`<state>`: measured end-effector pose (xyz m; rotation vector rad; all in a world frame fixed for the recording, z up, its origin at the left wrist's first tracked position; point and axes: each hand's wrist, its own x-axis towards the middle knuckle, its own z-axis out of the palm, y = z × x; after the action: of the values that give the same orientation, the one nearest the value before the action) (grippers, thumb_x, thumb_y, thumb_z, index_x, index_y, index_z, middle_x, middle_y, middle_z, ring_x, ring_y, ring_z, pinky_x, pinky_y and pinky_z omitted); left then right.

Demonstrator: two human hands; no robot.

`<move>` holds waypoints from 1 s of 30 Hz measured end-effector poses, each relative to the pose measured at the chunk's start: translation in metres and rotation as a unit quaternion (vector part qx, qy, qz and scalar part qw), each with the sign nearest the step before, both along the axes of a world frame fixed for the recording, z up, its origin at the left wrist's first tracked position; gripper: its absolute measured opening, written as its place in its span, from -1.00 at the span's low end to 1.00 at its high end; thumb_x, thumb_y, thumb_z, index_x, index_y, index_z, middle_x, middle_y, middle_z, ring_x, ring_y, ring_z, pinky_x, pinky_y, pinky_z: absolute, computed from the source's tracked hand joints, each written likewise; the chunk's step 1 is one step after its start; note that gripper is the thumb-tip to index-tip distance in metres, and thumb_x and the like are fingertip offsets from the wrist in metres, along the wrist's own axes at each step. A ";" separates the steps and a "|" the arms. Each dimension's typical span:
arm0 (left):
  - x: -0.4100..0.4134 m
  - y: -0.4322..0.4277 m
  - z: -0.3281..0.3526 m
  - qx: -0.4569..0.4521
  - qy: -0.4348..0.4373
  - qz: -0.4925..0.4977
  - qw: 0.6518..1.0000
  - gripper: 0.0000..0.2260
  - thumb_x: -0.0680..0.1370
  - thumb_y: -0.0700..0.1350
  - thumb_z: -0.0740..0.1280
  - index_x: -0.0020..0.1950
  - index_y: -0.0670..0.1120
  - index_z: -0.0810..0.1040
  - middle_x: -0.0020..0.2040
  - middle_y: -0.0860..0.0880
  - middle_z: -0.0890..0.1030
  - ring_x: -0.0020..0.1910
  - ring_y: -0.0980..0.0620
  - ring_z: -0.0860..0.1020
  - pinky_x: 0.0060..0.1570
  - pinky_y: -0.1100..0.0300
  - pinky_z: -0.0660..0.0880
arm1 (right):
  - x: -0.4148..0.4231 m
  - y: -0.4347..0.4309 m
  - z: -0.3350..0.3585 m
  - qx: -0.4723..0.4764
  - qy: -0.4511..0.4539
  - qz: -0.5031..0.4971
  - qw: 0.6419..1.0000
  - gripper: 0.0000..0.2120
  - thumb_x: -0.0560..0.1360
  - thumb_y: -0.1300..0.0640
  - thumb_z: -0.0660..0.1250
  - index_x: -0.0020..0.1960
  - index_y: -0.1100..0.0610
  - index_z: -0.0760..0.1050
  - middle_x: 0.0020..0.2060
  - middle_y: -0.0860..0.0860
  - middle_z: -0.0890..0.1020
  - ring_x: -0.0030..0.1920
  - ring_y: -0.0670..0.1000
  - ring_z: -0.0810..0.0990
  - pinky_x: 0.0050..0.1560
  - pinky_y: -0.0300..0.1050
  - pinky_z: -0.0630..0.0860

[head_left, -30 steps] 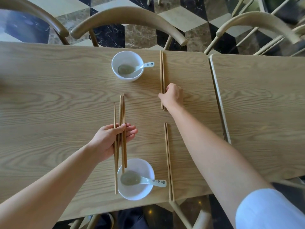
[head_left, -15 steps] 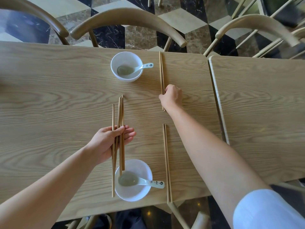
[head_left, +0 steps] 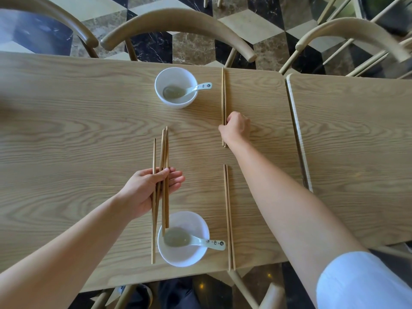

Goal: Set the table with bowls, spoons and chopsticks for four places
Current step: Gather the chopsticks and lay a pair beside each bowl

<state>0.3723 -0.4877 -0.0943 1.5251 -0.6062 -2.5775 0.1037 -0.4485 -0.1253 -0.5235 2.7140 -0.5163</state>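
**Two places laid; both hands busy with chopsticks**

Head view: A pale wooden table (head_left: pixel 66 130) is seen from above, with a second table (head_left: pixel 356 152) butted against it on the right. Curved wooden chairs (head_left: pixel 178 21) are drawn up along the far edge, over a patterned marble floor (head_left: pixel 156 45).

Two white bowls are set out, a far bowl (head_left: pixel 176 75) near the far edge and a near bowl (head_left: pixel 185 256) near the viewer's edge. A white spoon is laid in each, the far spoon (head_left: pixel 189 90) and the near spoon (head_left: pixel 200 241), with both handles pointing right over the rim.

To the right of each bowl a pair of chopsticks is laid flat, running away from the viewer. The near pair (head_left: pixel 229 217) lies untouched, its near tips at the table edge. The far pair (head_left: pixel 223 94) is gripped at its near end by the right hand (head_left: pixel 236 128), knuckles up, fingers curled down around the sticks.

The left hand (head_left: pixel 148 189) is held palm up above the table, well apart from the right. Several spare chopsticks (head_left: pixel 163 152) are clamped across its palm by the thumb, fanned slightly, with their near ends over the near bowl.
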 end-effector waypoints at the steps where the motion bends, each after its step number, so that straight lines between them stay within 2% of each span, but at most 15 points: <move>1: 0.001 0.000 0.000 0.000 0.000 0.001 1.000 -0.80 0.64 -0.28 0.26 0.19 -0.39 0.53 0.06 -0.30 0.71 0.03 -0.18 0.72 -0.18 0.11 0.67 | 0.000 0.000 0.000 0.000 0.001 -0.001 1.000 -0.81 0.43 0.16 0.44 0.01 0.20 0.60 0.00 0.15 0.67 0.03 0.17 0.63 -0.12 -0.16 0.45; 6: 0.003 0.001 0.001 -0.005 -0.003 0.006 1.000 -0.82 0.65 -0.29 0.25 0.17 -0.39 0.53 0.03 -0.29 0.72 0.00 -0.17 0.73 -0.20 0.12 0.67 | 0.000 0.000 0.000 -0.008 0.004 -0.002 1.000 -0.85 0.42 0.18 0.44 -0.03 0.19 0.60 -0.04 0.13 0.67 -0.01 0.15 0.62 -0.18 -0.20 0.38; 21: 0.009 0.006 -0.001 -0.006 -0.003 0.009 1.000 -0.83 0.65 -0.29 0.25 0.14 -0.38 0.53 0.01 -0.28 0.72 -0.02 -0.16 0.73 -0.21 0.13 0.67 | -0.001 0.001 0.000 0.002 0.001 0.004 1.000 -0.84 0.42 0.19 0.43 -0.02 0.20 0.60 -0.03 0.14 0.68 0.03 0.16 0.62 -0.19 -0.18 0.38; 26: 0.017 0.005 0.001 -0.013 -0.003 0.006 1.000 -0.83 0.65 -0.29 0.25 0.15 -0.37 0.54 0.04 -0.28 0.72 0.01 -0.18 0.72 -0.18 0.11 0.67 | 0.002 0.008 0.013 -0.025 -0.002 -0.020 0.999 -0.81 0.41 0.11 0.44 -0.05 0.21 0.62 -0.07 0.12 0.70 0.05 0.16 0.61 -0.11 -0.18 0.38; 30: 0.021 0.011 0.011 -0.013 0.003 0.004 1.000 -0.83 0.65 -0.29 0.25 0.15 -0.38 0.54 0.05 -0.30 0.71 0.01 -0.19 0.72 -0.18 0.09 0.67 | 0.023 0.036 0.041 -0.067 -0.039 -0.059 0.995 -0.84 0.42 0.15 0.36 -0.04 0.17 0.65 -0.08 0.12 0.72 0.03 0.17 0.65 0.01 -0.13 0.54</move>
<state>0.3935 -0.4768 -0.0837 1.5078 -0.6291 -2.5560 0.1267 -0.4129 -0.0843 -0.3695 2.6595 -0.7380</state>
